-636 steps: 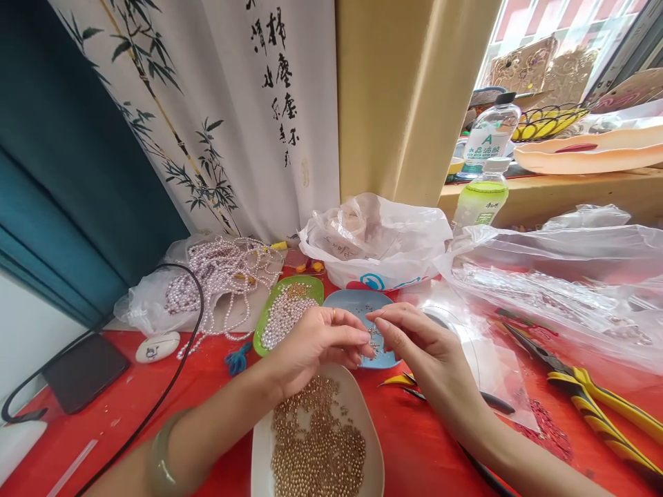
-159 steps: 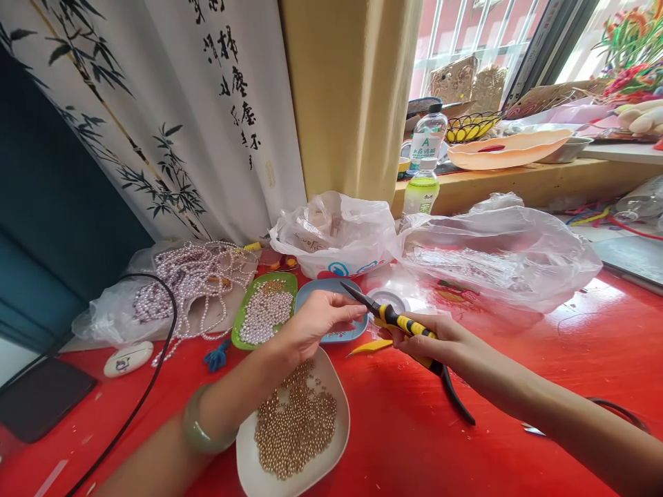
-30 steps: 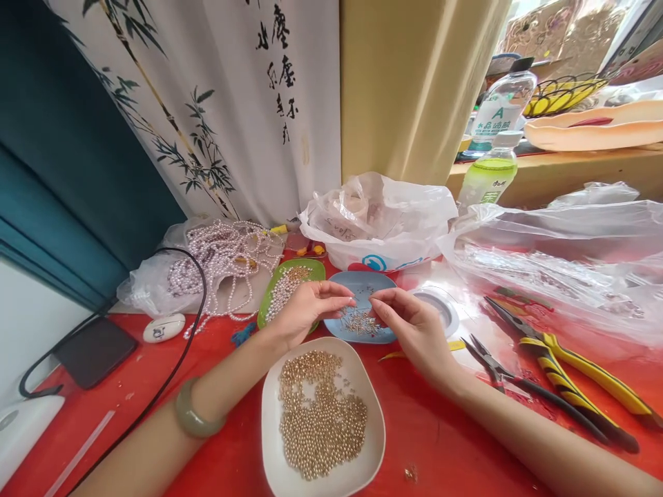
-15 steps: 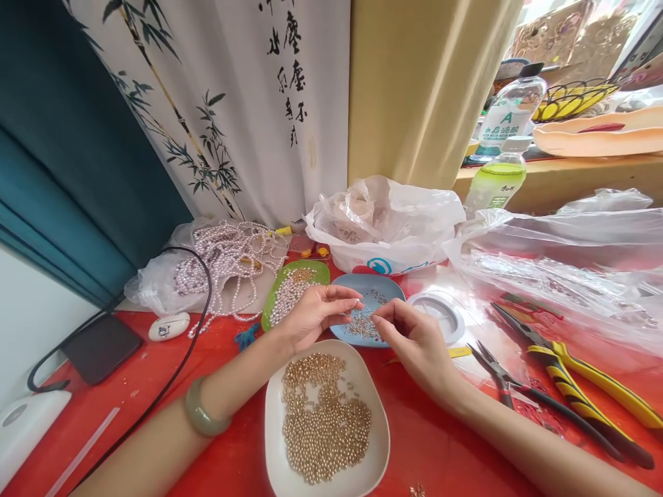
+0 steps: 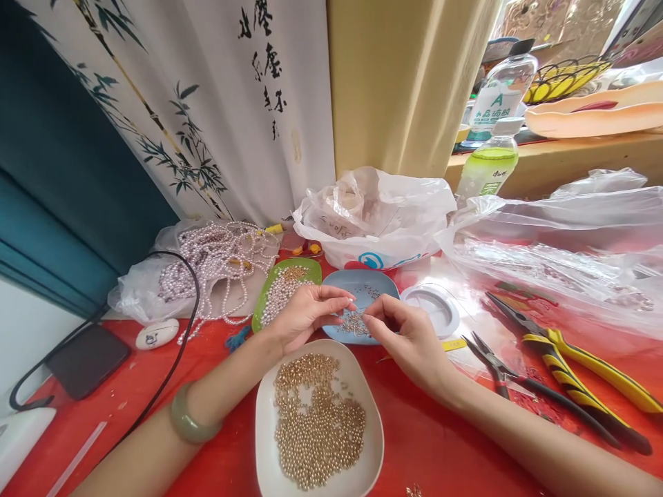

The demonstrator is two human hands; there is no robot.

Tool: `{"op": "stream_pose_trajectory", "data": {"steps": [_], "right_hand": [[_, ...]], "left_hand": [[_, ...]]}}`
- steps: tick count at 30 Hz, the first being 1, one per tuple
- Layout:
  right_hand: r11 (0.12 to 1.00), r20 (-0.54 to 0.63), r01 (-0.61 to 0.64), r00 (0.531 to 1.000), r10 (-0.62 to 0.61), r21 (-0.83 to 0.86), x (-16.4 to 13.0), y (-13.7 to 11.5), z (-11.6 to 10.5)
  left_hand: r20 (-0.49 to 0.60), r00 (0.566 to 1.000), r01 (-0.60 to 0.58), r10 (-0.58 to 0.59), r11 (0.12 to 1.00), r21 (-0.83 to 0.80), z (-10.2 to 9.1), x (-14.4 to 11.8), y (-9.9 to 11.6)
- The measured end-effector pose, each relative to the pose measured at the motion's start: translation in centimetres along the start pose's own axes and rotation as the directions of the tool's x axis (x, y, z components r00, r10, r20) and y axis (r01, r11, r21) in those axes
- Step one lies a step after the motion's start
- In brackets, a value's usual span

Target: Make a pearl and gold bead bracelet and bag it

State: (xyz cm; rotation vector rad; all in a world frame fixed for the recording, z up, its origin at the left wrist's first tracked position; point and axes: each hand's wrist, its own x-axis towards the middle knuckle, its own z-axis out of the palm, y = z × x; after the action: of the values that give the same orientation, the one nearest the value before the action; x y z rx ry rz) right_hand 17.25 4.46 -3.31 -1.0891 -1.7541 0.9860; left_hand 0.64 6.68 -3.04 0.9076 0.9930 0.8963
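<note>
Left hand (image 5: 303,316): fingers pinched together over the blue dish (image 5: 386,284), apparently gripping a thin pin, too small to confirm. Green bangle (image 5: 186,420) on the left wrist.

Right hand (image 5: 407,338): thumb and forefinger closed in a pinch, tips nearly touching the left fingertips, directly above the pins (image 5: 353,322) heaped in the blue dish.

White plate (image 5: 370,461): just in front of both hands, filled with gold beads (image 5: 318,421).

Green dish (image 5: 262,307): touching the blue dish on its left, holding pale beads.

Round clear lid (image 5: 432,310): just right of the blue dish.

Pliers: black pair (image 5: 543,397) and yellow-handled pair (image 5: 580,369), lying on the red desk (image 5: 440,442) right of the right forearm, untouched.

Pearl strands (image 5: 222,259): piled on a bag (image 5: 132,300) behind the green dish.

White bag (image 5: 383,221): behind the blue dish. Clear bag (image 5: 559,248) to its right.

Phone (image 5: 85,359) and black cable (image 5: 176,352): far left on the desk.
</note>
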Motion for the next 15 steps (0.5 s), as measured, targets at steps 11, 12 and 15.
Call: {"op": "stream_pose_trajectory", "data": {"steps": [11,12,15], "right_hand": [[1.000,-0.002,0.014,1.000,-0.014,0.013,-0.14,0.02,-0.01],[1.000,-0.005,0.017,1.000,-0.017,0.012,-0.14,0.04,0.00],[1.000,-0.011,0.020,1.000,-0.020,0.010,-0.12,0.09,0.01]], "left_hand": [[0.004,1.000,0.012,-0.012,0.999,0.033,0.13,0.04,0.03],[0.007,1.000,0.011,-0.011,0.999,0.033,0.16,0.02,0.06],[0.014,1.000,0.008,-0.008,1.000,0.028,0.24,-0.09,0.21]]}}
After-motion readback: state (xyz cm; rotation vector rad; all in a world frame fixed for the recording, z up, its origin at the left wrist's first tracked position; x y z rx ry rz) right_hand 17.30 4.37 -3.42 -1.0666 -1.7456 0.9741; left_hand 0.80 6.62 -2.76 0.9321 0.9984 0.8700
